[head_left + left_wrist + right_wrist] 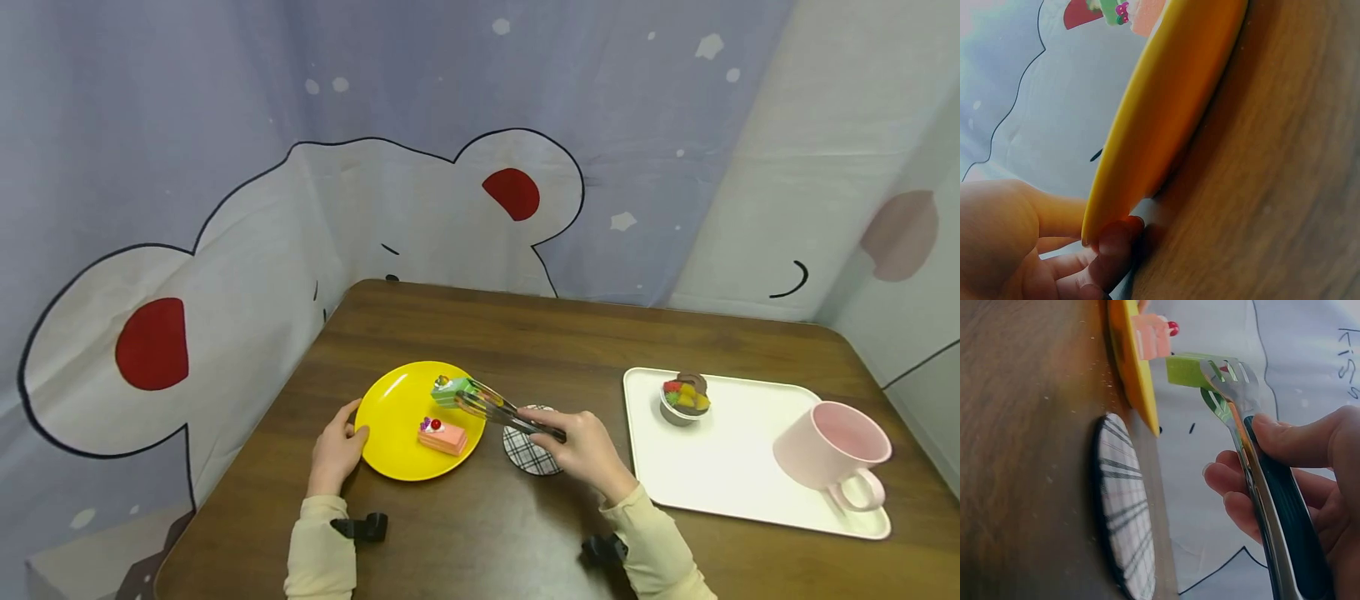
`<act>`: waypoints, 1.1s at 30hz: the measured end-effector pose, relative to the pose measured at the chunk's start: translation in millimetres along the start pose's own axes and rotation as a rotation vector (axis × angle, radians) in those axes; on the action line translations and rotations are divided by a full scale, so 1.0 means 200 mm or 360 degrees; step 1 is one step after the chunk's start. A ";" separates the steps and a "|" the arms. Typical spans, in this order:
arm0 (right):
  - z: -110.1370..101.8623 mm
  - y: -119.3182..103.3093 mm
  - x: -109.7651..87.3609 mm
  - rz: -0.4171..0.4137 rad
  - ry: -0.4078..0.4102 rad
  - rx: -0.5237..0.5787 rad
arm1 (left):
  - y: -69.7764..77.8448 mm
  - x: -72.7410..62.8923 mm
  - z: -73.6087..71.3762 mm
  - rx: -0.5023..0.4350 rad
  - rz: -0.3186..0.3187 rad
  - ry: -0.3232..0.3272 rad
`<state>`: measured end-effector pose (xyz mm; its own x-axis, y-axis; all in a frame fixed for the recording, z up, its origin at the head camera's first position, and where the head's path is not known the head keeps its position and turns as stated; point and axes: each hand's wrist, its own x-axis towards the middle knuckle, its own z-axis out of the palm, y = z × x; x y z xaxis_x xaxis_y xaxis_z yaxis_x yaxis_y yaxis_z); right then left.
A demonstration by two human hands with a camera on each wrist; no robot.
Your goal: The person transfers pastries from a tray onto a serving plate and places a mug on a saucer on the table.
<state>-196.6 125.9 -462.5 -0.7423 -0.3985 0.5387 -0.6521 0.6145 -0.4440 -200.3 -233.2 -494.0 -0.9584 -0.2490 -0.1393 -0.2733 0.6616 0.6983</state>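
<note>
My right hand (pixel 588 450) grips a pair of metal tongs (pixel 495 408) with dark handles. Between the tong tips is a green toy cake slice (pixel 450 392), held over the yellow plate (pixel 386 454); the right wrist view shows the green slice (pixel 1186 370) raised off the plate. A pink toy cake slice (pixel 442 437) with a red cherry lies on the plate. At the plate's left rim, my left hand (pixel 336 450) pinches the edge, thumb on top and fingertips beneath, as the left wrist view shows. The plate's underside faces that camera.
A round plaid coaster (pixel 528 450) lies between the plate and my right hand, partly under the tongs. To the right, a white tray (pixel 720 475) bears a fruit-topped cupcake (pixel 684 400) and a pink mug (pixel 813 446). A printed curtain (pixel 420 75) hangs behind the wooden table (pixel 480 525).
</note>
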 end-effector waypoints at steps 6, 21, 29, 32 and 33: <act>0.04 -0.01 -0.01 0.0006 -0.0048 0.0003 | 0.00 0.00 0.01 0.0000 0.0009 -0.0008; 0.02 0.01 -0.01 0.0065 -0.0203 -0.0129 | 0.00 0.01 0.00 -0.0003 0.0000 -0.0007; -0.03 0.02 0.00 0.0177 -0.0270 -0.0068 | 0.00 0.00 0.00 -0.0010 -0.0013 -0.0020; -0.06 0.03 0.01 0.0225 -0.0237 -0.0036 | 0.01 0.00 0.00 -0.0002 -0.0009 -0.0019; -0.06 0.03 0.01 0.0241 -0.0219 -0.0025 | 0.01 0.00 0.00 0.0003 -0.0007 -0.0017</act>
<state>-199.4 137.6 -455.1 -0.8465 -0.3893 0.3633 -0.5297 0.6847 -0.5006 -200.3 -232.5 -492.8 -0.9580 -0.2443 -0.1500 -0.2777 0.6617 0.6964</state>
